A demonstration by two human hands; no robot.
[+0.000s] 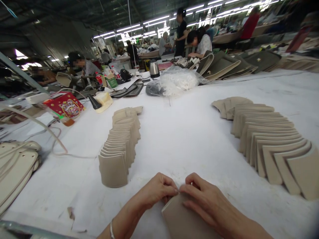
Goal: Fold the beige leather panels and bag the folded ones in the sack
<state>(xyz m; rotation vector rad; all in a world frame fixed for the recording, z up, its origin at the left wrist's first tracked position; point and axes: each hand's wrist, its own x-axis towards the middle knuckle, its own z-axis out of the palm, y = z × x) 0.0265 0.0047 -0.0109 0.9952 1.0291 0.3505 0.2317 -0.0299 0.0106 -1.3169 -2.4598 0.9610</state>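
Note:
Both my hands meet at the near edge of the white table (189,139). My left hand (156,192) and my right hand (204,200) pinch the top edge of a beige leather piece (183,220), fingertips touching each other at its corner. The piece lies flat under my right palm. A row of several overlapping beige leather pieces (121,146) runs away from me on the left. A longer fanned row of several beige pieces (271,142) lies on the right.
A plastic bag (178,81), a kettle (154,69) and dark bag panels (224,64) sit at the table's far side. A red patterned pouch (65,105), cables and pale bag handles (15,169) lie at left. Other people work at tables behind.

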